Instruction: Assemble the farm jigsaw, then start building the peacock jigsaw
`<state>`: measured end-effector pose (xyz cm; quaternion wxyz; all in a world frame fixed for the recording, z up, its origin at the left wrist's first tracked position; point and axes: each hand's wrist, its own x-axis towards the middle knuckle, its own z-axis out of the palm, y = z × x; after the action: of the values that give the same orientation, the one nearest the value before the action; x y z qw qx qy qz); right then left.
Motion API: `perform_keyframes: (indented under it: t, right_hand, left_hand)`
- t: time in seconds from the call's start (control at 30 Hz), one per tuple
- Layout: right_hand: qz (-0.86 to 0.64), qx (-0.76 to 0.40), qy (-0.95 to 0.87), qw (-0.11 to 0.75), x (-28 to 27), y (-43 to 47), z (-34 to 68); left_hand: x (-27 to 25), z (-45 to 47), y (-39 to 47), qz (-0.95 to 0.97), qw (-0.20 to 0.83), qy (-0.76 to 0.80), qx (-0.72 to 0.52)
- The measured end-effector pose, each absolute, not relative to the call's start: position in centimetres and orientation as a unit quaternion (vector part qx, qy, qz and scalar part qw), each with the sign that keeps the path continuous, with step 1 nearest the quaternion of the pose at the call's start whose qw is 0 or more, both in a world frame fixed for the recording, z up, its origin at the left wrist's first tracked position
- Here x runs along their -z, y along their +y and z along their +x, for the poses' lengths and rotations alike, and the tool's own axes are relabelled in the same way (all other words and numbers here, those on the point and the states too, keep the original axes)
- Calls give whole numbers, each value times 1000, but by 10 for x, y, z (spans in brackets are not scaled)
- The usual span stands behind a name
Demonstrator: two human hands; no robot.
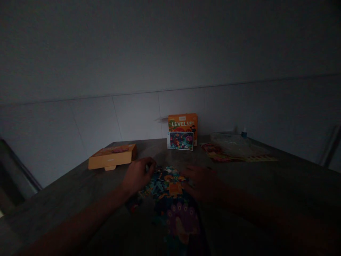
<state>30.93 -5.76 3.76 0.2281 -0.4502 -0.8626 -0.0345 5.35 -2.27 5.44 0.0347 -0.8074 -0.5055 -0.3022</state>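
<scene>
My left hand (pixel 139 175) rests at the left side of a pile of loose jigsaw puzzle pieces (pixel 170 174), its fingers curled inward; what they hold, if anything, is hidden. On the pile's right side is my right hand (pixel 201 182), with finger and thumb apart over the pieces and nothing visible between them. Nearer to me lies a joined puzzle section (pixel 183 220) showing a purple peacock. A few dark pieces (pixel 134 206) lie below my left wrist. The light is dim, so single pieces are hard to make out.
An orange "LEVEL UP!" box (pixel 182 121) stands by the wall with a picture card (pixel 180 141) leaning on it. An open orange box (pixel 113 156) lies at left. A printed sheet (pixel 221 153) under clear plastic (pixel 234 142) and a small blue bottle (pixel 244 133) are at right.
</scene>
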Motion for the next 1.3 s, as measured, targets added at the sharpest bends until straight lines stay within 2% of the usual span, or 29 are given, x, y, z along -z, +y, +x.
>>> perform_keyframes:
  t: [0.13, 0.23, 0.47, 0.67, 0.97, 1.07, 1.17, 1.3]
  right_hand:
    - [-425, 12, -881, 207, -25, -61, 295]
    - [-407, 1, -883, 233, -16, -62, 293]
    - [-385, -35, -883, 268, 5, -56, 298]
    - [-385, -50, -886, 255, 13, -47, 299]
    - [-343, 45, -917, 200, 3, -40, 293]
    - [-334, 46, -918, 208, 5, -38, 291]
    - [-331, 29, -913, 237, 9, -38, 292]
    - [-322, 16, -916, 238, 9, -41, 295]
  left_hand:
    - [-27, 38, -11, -796, 91, -484, 352]
    - [-10, 27, -9, -837, 142, -426, 312]
    - [-5, 36, -8, -850, 134, -443, 250]
    - [-11, 40, -14, -888, 131, -400, 186]
    - [-15, 47, -27, -924, 173, -287, 185]
    - [-17, 52, -33, -932, 187, -261, 171]
    - [-21, 50, -33, -927, 197, -278, 156]
    - [-30, 36, -18, -875, 198, -408, 168]
